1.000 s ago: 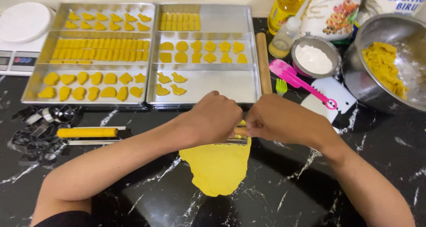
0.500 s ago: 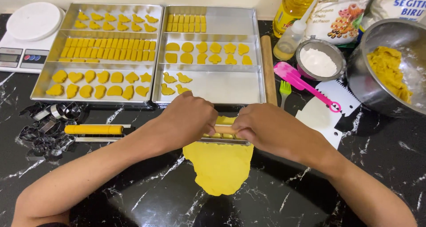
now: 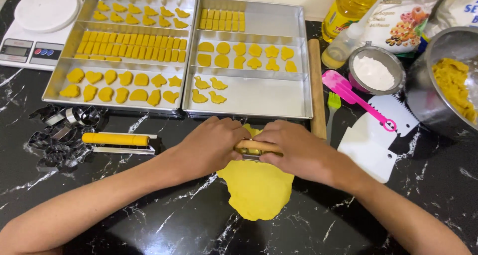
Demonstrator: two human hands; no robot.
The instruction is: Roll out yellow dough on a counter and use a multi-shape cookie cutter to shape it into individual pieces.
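Yellow dough [image 3: 259, 190] is spread flat on the black tabletop [image 3: 164, 220], just below both hands, so it can be cut. A small tool with a wooden handle [image 3: 259, 146] is pressed down on the far edge of the dough. The handle is held from both ends: the left hand [image 3: 211, 148] is curled around one end and the right hand [image 3: 294, 153] around the other, so the push is even. What the tool's metal part looks like cannot be told, because it is hidden by the fingers.

Just beyond the hands, two metal trays [image 3: 259, 98] are set side by side, close enough for cut shapes to be lifted in easily. Many yellow shapes [image 3: 129, 80] are already laid in rows there. A rolling pin [image 3: 316, 85] is rested beside the right tray. To the left of the left hand, a yellow-handled cutter [image 3: 117, 140] and some metal cookie cutters [image 3: 57, 135] are kept within reach. To the right of the right hand, a white scraper [image 3: 373, 150] and a pink spatula [image 3: 353, 98] are laid. A metal bowl [image 3: 423, 100] with more dough is kept farther right.
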